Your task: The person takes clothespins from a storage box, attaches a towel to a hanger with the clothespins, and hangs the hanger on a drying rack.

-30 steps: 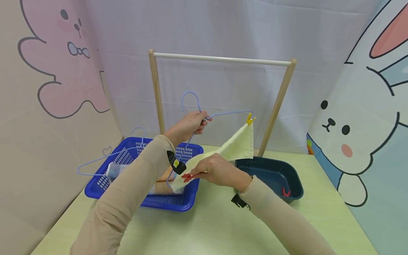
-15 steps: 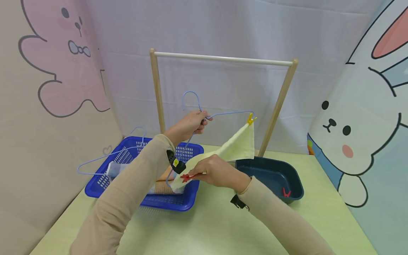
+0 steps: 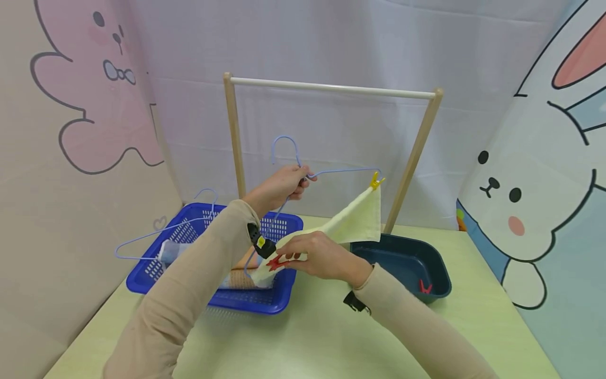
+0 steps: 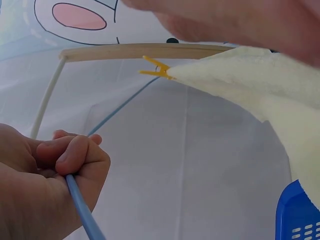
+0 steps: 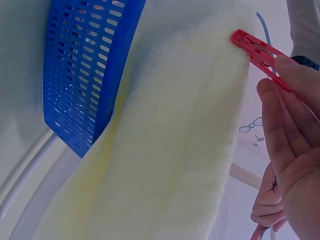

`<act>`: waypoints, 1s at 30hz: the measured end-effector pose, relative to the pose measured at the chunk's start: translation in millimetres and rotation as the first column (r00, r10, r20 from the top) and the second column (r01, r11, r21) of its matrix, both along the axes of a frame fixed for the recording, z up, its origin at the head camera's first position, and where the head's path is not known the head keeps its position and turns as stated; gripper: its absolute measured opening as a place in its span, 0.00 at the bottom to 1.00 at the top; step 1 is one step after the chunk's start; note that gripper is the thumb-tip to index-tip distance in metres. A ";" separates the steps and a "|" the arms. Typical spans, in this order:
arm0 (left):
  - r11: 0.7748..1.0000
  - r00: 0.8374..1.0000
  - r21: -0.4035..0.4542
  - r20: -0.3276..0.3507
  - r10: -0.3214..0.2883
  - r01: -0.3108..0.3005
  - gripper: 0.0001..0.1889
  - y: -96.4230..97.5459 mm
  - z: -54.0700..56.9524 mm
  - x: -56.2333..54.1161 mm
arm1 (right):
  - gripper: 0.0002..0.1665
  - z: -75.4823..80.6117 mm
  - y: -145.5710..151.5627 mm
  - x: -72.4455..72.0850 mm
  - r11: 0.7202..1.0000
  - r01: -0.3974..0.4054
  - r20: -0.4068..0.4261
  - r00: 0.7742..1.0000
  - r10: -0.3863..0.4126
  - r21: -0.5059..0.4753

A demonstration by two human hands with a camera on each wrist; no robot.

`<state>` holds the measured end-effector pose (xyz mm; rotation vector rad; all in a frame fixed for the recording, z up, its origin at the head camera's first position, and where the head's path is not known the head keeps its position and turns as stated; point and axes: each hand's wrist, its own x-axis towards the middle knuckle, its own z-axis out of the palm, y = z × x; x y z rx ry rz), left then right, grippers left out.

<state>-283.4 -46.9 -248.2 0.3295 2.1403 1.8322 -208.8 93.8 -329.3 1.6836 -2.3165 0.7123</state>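
Observation:
My left hand (image 3: 284, 184) grips the blue wire hanger (image 3: 341, 170) below its hook, and in the left wrist view the fingers (image 4: 80, 150) curl around the wire. A pale yellow cloth (image 3: 355, 218) hangs from the hanger's right end by a yellow clothespin (image 3: 376, 181). At the cloth's other end, near the hanger's lower left corner, a red clothespin (image 3: 275, 262) sits on its edge. My right hand (image 3: 319, 255) holds this red clothespin (image 5: 260, 54) by its handles, the thumb on one handle and the fingertips close to the other. Part of the hanger is hidden behind the cloth and forearm.
A blue basket (image 3: 279, 305) at the left holds folded cloths (image 3: 243, 279) and a second blue hanger (image 3: 137, 245). At the right stands a dark tub (image 3: 442, 273) with another red clothespin (image 3: 424, 287) inside. Behind the hands rises a rack with a white rod (image 3: 331, 88).
The hanger's right end, with the yellow clothespin and cloth, has dipped slightly and moved a little right. The right hand's fingers look looser around the red clothespin, whose handles now stand wider apart.

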 end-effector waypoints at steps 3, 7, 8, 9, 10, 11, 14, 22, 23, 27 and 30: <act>1.000 1.000 -0.010 -0.006 -0.014 0.014 0.21 0.1 -0.5 0.3 | 0.18 0.1 -0.6 0.3 1.000 0.025 0.029 0.999 -0.025 0.016; 0.999 0.999 -0.029 -0.011 -0.037 0.037 0.20 1.5 0.3 2.2 | 0.17 -0.1 -2.4 -0.3 0.999 0.033 0.038 0.999 -0.034 0.024; 0.999 0.999 -0.033 -0.011 -0.043 0.042 0.20 2.1 0.6 2.7 | 0.17 -0.3 -2.9 -0.6 0.999 0.032 0.036 0.999 -0.033 0.023; 0.998 0.999 -0.037 -0.011 -0.048 0.048 0.20 2.5 1.1 3.3 | 0.16 -0.6 -3.3 -0.9 0.999 0.031 0.034 0.999 -0.032 0.020; 0.998 0.999 -0.037 -0.010 -0.052 0.052 0.20 3.0 1.4 3.5 | 0.16 -0.6 -3.6 -0.9 0.999 0.033 0.033 0.999 -0.033 0.017; 0.998 0.998 -0.039 -0.008 -0.055 0.055 0.20 3.2 1.5 3.5 | 0.16 -0.6 -3.7 -1.0 0.999 0.035 0.032 0.999 -0.035 0.014; 0.997 0.998 -0.036 -0.007 -0.062 0.062 0.20 3.3 1.8 3.6 | 0.16 -0.9 -4.0 -1.5 0.999 0.043 0.037 0.998 -0.044 0.015; 0.998 0.998 -0.028 -0.009 -0.065 0.065 0.20 3.8 1.1 2.8 | 0.16 -2.7 -4.3 -3.1 0.998 0.063 0.046 0.997 -0.064 0.016; 0.997 0.998 -0.028 -0.010 -0.069 0.069 0.20 3.8 0.8 2.9 | 0.16 -2.8 -4.7 -3.2 0.998 0.066 0.051 0.996 -0.067 0.017; 0.997 0.997 -0.022 -0.012 -0.074 0.073 0.20 3.8 -0.9 2.3 | 0.16 -3.1 -6.1 -2.8 0.996 0.082 0.083 0.993 -0.084 0.031; 0.998 0.998 -0.014 -0.011 -0.065 0.065 0.20 3.1 -1.0 1.7 | 0.16 -3.4 -6.1 -1.9 0.995 0.098 0.097 0.990 -0.101 0.035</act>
